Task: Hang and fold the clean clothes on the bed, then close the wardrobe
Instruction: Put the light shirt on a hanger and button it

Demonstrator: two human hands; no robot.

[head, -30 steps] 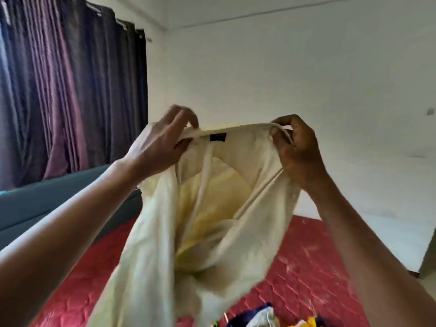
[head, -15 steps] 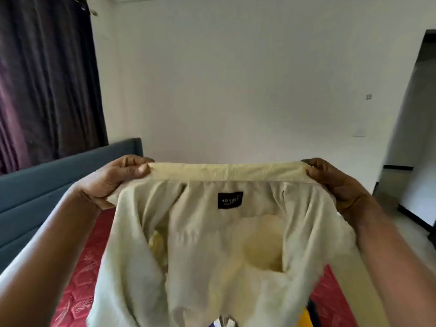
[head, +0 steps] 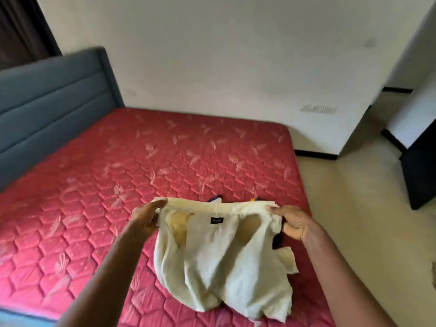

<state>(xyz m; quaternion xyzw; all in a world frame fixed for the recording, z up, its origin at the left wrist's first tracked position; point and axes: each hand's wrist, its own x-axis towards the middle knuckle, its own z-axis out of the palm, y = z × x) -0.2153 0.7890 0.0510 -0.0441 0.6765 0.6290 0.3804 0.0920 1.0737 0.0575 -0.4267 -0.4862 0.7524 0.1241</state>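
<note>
Both hands are up over the bed with the garment stretched between them: the left hand (head: 146,220) pinches one end of the collar, thumb and curled fingers closed on the cloth, and the right hand (head: 295,224) grips the other end, thumb on top and fingers tucked underneath. Between them hangs the pale cream, crumpled cotton shirt (head: 219,267), its collar band (head: 236,205) pulled out into a nearly straight line, with a small black label (head: 217,220) showing just below the middle of it. The body of the shirt drops in loose folds over the near right part of the red quilted mattress (head: 141,173); whether the hem rests on it I cannot tell. A cuff or sleeve end (head: 289,260) sticks out to the right, under the right wrist. Just behind the collar, a few bits of blue, white and yellow clothing (head: 215,198) peek out on the mattress, mostly hidden by the shirt. The blue-grey padded headboard (head: 52,102) runs along the left, a dark curtain (head: 21,27) hangs in the top left corner, and the white wall (head: 212,55) stands behind the bed. To the right lies beige floor (head: 354,208), and a dark piece of furniture (head: 422,173) sits at the frame's edge.
</note>
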